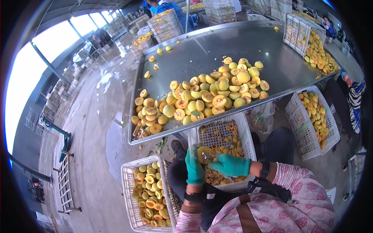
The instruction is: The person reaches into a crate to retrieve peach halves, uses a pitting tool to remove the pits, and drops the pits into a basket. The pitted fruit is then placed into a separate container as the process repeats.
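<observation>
My left hand (194, 167), in a green glove, is closed around a halved yellow peach (204, 153), its cut face showing. From the right, my right hand (232, 165), also gloved in green, meets the fruit. Its fingers are bent together at the peach's edge; whatever they grip is too small to make out. Both hands are above a white plastic crate (248, 138) between my knees, which holds scattered peach pieces. Beyond it, a heap of whole and halved peaches (206, 93) lies on the metal table (186, 54).
Left of my leg stands a crate of peach halves (149, 194). Another full crate (314, 116) is to the right, near a co-worker's sleeve (355, 103). A tipped crate (297, 35) spills peaches on the table's far right. A plastic bag (263, 117) hangs below the rim.
</observation>
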A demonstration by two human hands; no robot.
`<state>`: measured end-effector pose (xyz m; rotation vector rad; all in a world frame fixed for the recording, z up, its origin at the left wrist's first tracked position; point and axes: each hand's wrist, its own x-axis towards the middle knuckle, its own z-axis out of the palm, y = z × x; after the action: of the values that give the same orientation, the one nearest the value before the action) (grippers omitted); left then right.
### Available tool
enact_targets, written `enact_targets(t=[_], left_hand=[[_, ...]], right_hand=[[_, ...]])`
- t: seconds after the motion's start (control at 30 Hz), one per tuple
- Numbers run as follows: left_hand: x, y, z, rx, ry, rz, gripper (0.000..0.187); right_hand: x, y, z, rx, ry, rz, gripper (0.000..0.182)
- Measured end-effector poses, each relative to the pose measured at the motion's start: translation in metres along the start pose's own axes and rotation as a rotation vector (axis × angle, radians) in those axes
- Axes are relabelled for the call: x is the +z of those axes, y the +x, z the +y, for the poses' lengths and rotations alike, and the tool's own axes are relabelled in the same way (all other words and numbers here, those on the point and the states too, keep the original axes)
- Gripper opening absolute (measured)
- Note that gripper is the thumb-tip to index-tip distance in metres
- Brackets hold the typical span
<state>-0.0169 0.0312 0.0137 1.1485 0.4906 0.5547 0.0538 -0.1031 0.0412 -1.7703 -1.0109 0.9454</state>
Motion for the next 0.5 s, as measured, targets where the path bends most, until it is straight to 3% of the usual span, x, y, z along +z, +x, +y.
enact_targets(t=[0.03, 0.1, 0.23, 0.27, 0.33, 0.37, 0.4, 0.47, 0.5], left_hand=[[0.003, -0.007, -0.007, 0.088, 0.090, 0.044, 0.046], [0.004, -0.017, -0.018, 0.270, 0.263, 0.128, 0.044], [-0.010, -0.001, -0.017, 0.067, 0.387, -0.134, 0.040], [-0.009, 0.001, -0.018, 0.089, 0.324, -0.136, 0.037], [0.008, -0.002, -0.026, 0.248, 0.199, 0.070, 0.033], [0.013, -0.006, -0.029, 0.314, 0.142, 0.168, 0.031], [0.014, -0.006, -0.023, 0.332, 0.216, 0.086, 0.030], [-0.002, 0.007, -0.016, 0.052, 0.292, -0.211, 0.031], [-0.008, 0.012, -0.017, -0.085, 0.324, -0.359, 0.032]], right_hand=[[0.000, -0.001, -0.004, 0.038, 0.066, 0.037, 0.034], [-0.007, -0.001, -0.002, 0.004, -0.044, -0.094, 0.032], [-0.014, 0.000, 0.008, -0.146, -0.198, -0.162, 0.026], [-0.012, -0.001, 0.007, 0.000, 0.064, -0.185, 0.025], [-0.003, -0.009, 0.010, 0.308, 0.587, -0.226, 0.024], [-0.003, -0.010, 0.010, 0.243, 0.519, -0.209, 0.025], [-0.006, -0.010, 0.010, 0.178, 0.448, -0.191, 0.026], [-0.017, -0.007, 0.015, 0.114, 0.281, -0.287, 0.030], [-0.015, -0.010, 0.018, 0.159, 0.354, -0.287, 0.030]])
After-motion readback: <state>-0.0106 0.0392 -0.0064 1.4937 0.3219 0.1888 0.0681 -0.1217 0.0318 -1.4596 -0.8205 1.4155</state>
